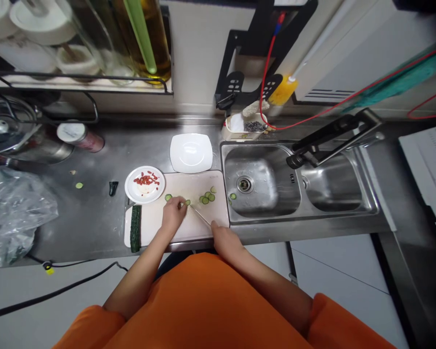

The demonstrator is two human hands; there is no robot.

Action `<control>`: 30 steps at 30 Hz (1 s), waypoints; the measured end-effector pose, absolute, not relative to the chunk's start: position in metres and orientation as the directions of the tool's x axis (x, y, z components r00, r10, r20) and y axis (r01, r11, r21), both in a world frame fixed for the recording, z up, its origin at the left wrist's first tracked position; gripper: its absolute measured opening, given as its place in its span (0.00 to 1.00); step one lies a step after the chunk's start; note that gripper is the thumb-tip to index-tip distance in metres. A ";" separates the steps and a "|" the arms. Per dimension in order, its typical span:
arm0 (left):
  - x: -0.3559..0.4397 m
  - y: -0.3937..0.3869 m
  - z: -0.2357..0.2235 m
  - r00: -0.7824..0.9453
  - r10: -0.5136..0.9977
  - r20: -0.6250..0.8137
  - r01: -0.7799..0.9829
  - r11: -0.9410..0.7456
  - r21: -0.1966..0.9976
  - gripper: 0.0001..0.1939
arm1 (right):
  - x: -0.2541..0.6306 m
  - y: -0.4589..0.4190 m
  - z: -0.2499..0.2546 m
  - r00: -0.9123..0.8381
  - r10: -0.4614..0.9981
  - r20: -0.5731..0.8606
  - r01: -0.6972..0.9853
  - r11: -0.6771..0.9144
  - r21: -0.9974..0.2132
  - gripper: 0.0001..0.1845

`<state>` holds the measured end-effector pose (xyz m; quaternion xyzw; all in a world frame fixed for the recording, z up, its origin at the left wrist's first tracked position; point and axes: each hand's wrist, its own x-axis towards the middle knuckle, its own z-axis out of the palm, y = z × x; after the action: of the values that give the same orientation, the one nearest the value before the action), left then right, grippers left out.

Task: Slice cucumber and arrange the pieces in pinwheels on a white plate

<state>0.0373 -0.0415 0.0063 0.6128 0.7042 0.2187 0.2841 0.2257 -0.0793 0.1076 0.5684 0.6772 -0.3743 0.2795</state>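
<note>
My left hand [173, 214] is over the white cutting board [154, 231], its fingertips pinched together at a small cucumber slice [188, 202]. The fingers partly hide what is between them. In my right hand [225, 241] is a knife [202, 216], its thin blade pointing left and away from me, with the tip beside that slice. Several cucumber slices [206, 198] lie in a group to the right on the board. Another cucumber piece [168, 197] shows just behind my left hand. A dark green cucumber length [135, 228] rests along the board's left side.
A round plate [133, 193] with red bits overlaps the board's back left corner. Behind the board stands a white square plate [191, 153]. The steel sink [263, 186] is at right, with a black faucet [323, 135]. Plastic bags [18, 213] and a jar [80, 137] are left.
</note>
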 end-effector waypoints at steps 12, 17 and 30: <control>-0.001 -0.039 0.019 -0.381 0.910 -0.167 0.696 0.401 0.596 0.09 | 0.228 -0.079 0.104 -0.200 0.571 -0.796 0.979 0.086 -0.184 0.23; -0.007 -0.042 0.014 -0.296 0.954 -0.044 0.807 0.274 0.524 0.12 | 0.229 -0.080 0.101 -0.201 0.569 -0.798 0.979 0.086 -0.185 0.24; 0.011 -0.030 0.023 -0.042 0.997 -0.062 0.815 0.070 0.575 0.13 | 0.232 -0.082 0.102 -0.204 0.566 -0.799 0.978 0.078 -0.195 0.21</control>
<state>0.0106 -0.0304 0.0232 0.6526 0.6943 0.1976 0.2301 0.2317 -0.0824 0.1021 0.5672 0.6802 -0.3735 0.2758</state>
